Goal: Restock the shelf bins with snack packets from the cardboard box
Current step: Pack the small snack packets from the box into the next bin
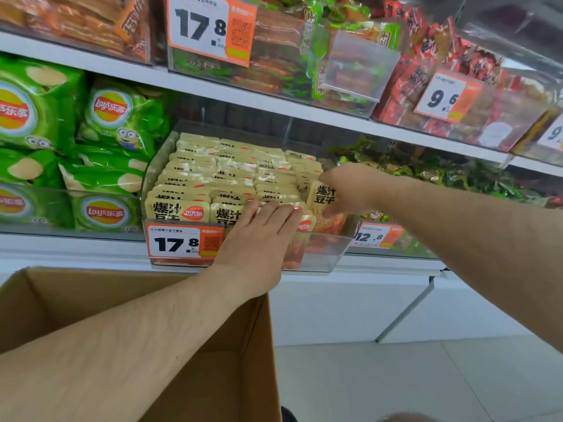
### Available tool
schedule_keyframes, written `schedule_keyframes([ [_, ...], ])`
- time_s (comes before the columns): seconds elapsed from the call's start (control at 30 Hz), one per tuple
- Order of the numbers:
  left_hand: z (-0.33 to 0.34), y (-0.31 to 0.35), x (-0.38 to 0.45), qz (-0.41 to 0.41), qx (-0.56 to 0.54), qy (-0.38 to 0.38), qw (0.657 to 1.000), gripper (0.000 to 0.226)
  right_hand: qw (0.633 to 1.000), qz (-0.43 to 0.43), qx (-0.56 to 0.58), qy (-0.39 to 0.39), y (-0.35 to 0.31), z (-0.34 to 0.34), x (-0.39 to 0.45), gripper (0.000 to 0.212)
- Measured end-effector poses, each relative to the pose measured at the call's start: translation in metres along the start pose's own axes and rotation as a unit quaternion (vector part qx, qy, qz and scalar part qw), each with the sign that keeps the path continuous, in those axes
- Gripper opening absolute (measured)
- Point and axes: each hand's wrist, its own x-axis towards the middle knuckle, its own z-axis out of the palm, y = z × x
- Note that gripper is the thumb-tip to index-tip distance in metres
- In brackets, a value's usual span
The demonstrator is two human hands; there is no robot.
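A clear plastic shelf bin [323,254] holds several rows of cream-yellow snack packets [213,175] standing upright. My left hand [259,236] lies flat against the front row, its straight fingers pressing on the packets' top edges. At the bin's right side my right hand [347,187] grips an upright cream-yellow packet [320,196]. The open cardboard box [54,296] stands below the shelf at the lower left; my left forearm covers most of its inside.
Green crisp bags [112,117] fill the bin to the left. A bin of dark green packets [441,175] sits to the right. Price tags [179,242] hang on the bin fronts. An upper shelf [213,89] carries more snack bins. White floor [411,382] lies at the lower right.
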Motion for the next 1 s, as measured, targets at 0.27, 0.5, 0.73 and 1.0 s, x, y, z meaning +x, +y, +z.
schedule_keyframes([
  [0.27,0.002,0.0,0.001,-0.001,-0.004,0.002,1.0,0.084,0.969,-0.035,-0.24,0.042,-0.009,0.034,-0.003,0.061],
  [0.5,0.003,0.0,0.0,0.0,0.006,-0.005,1.0,0.081,0.977,-0.008,-0.186,0.101,-0.013,0.043,-0.004,0.052],
  [0.73,0.001,0.001,0.002,-0.003,0.017,-0.023,1.0,0.084,0.984,0.017,-0.145,0.105,-0.018,0.047,-0.001,0.071],
  [1.0,-0.03,-0.004,-0.003,0.023,-0.067,-0.016,0.997,0.082,0.992,0.054,-0.079,0.084,-0.028,0.025,-0.019,0.068],
])
